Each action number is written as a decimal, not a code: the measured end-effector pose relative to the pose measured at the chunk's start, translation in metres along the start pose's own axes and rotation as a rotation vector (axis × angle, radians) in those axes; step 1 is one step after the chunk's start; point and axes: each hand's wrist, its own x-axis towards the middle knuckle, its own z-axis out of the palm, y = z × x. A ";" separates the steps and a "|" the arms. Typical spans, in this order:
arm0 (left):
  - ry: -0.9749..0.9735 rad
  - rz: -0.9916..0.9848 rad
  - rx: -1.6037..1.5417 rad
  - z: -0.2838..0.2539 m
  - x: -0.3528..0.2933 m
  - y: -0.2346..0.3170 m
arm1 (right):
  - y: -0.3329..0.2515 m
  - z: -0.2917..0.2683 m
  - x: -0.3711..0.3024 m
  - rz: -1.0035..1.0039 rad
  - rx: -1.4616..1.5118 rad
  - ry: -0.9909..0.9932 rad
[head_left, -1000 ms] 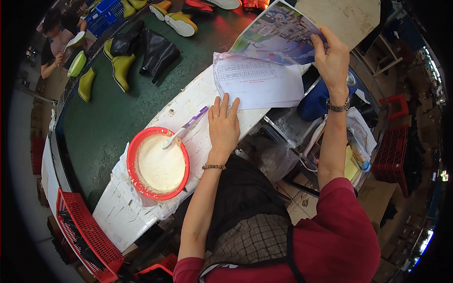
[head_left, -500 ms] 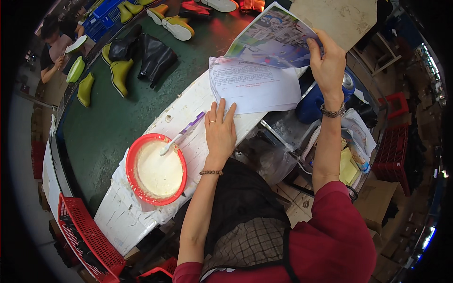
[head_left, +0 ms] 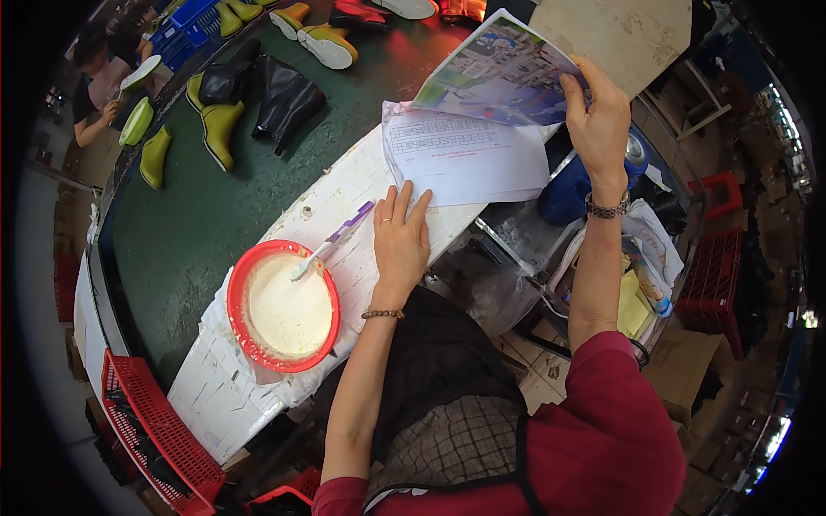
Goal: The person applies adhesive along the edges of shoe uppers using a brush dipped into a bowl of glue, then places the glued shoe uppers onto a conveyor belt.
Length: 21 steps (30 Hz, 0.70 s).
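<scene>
My right hand (head_left: 595, 120) pinches the right edge of a colourful printed booklet cover (head_left: 508, 73), which is lifted and tilted up. Beneath it lie white paper sheets (head_left: 482, 168) with a printed table on top. My left hand (head_left: 402, 241) rests flat, fingers stretched, its tips at the lower edge of the sheets on the white board (head_left: 344, 189). Left of that hand stands a red bowl (head_left: 234, 314) of cream-coloured paste. A purple and white toothbrush (head_left: 344, 230) leans on its rim, head in the paste.
The green belt (head_left: 172, 275) carries yellow-green boots (head_left: 222, 133), black boots (head_left: 288, 99) and shoes with white soles (head_left: 331, 47). A red basket (head_left: 159, 421) stands lower left. Right of the board are a blue can (head_left: 564, 193) and a cardboard box (head_left: 684, 365). A co-worker (head_left: 103, 82) handles a sole at upper left.
Both hands keep their places almost unchanged, and the cover stays lifted. Slight shifts across the whole picture are all that differ.
</scene>
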 end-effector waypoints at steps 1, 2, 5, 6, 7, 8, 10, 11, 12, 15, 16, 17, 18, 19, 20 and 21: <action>0.005 0.006 -0.030 -0.001 -0.001 -0.001 | -0.001 0.001 -0.001 0.009 -0.009 -0.018; 0.010 0.002 -0.028 -0.001 -0.001 -0.002 | -0.002 0.001 -0.002 0.017 -0.019 -0.036; 0.019 0.002 -0.108 -0.003 -0.003 -0.002 | -0.005 -0.004 -0.005 0.029 -0.015 -0.074; 0.027 0.002 -0.123 -0.003 -0.004 -0.002 | -0.007 -0.004 -0.006 0.020 -0.010 -0.074; 0.036 0.003 -0.137 -0.004 -0.004 -0.002 | -0.008 -0.005 -0.009 0.017 -0.003 -0.077; 0.044 -0.001 -0.136 -0.004 -0.005 -0.002 | -0.009 -0.006 -0.012 0.014 0.004 -0.081; 0.039 -0.011 -0.182 -0.003 -0.006 -0.003 | -0.008 -0.009 -0.018 0.014 0.009 -0.091; 0.047 -0.012 -0.184 -0.001 -0.006 -0.003 | -0.007 -0.010 -0.021 0.023 0.012 -0.103; 0.050 -0.014 -0.217 -0.001 -0.006 -0.004 | -0.006 -0.011 -0.023 0.014 0.015 -0.101; 0.069 -0.011 -0.279 0.000 -0.005 -0.005 | -0.006 -0.012 -0.030 -0.002 0.006 -0.101; 0.076 -0.005 -0.305 -0.001 -0.005 -0.006 | -0.008 -0.013 -0.032 -0.004 0.003 -0.132; 0.091 -0.013 -0.299 -0.001 -0.005 -0.007 | -0.010 -0.014 -0.035 -0.008 0.002 -0.163; 0.095 -0.017 -0.349 -0.005 -0.007 -0.009 | -0.018 -0.014 -0.039 -0.118 -0.035 -0.127; 0.104 -0.020 -0.397 -0.006 -0.009 -0.011 | -0.019 -0.015 -0.047 -0.153 0.004 -0.151; 0.149 -0.008 -0.434 -0.006 -0.010 -0.014 | -0.016 -0.019 -0.059 -0.156 0.032 -0.221; 0.137 -0.065 -0.524 -0.012 -0.008 -0.008 | -0.009 -0.023 -0.071 -0.180 0.070 -0.279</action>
